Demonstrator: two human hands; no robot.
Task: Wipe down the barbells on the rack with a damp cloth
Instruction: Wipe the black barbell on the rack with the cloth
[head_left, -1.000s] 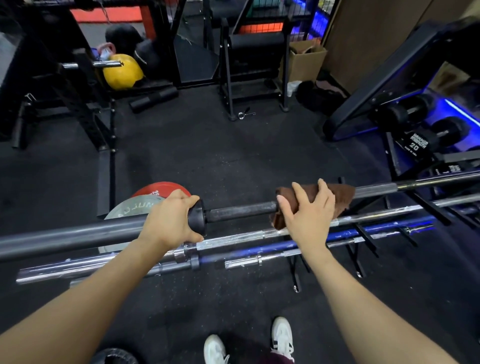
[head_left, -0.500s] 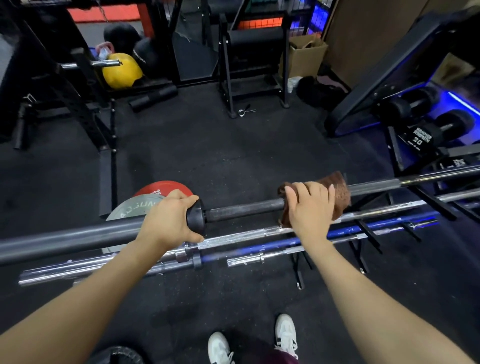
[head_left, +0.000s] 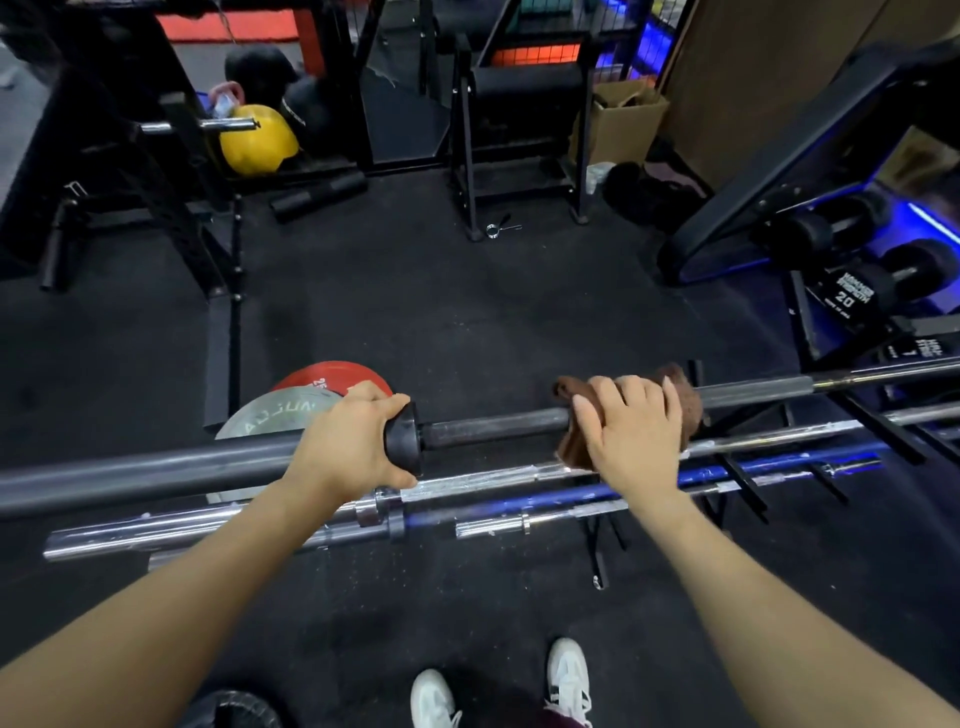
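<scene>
From here, left hand (head_left: 349, 441) is gripping the collar (head_left: 402, 439) of the top black barbell (head_left: 488, 427) on the rack (head_left: 737, 483); right hand (head_left: 631, 428) is curled over the brown cloth (head_left: 685, 400), pressing it onto the shaft. My call for this pass: keep the left clamp firm so the bar won't roll, wrap the cloth fully round the shaft, and drag in long strokes toward the right sleeve. Count: I make out four bars (one black, two chrome, one blue), one cloth, two plates (head_left: 291, 410) behind and two dumbbells (head_left: 852, 286) far right.
</scene>
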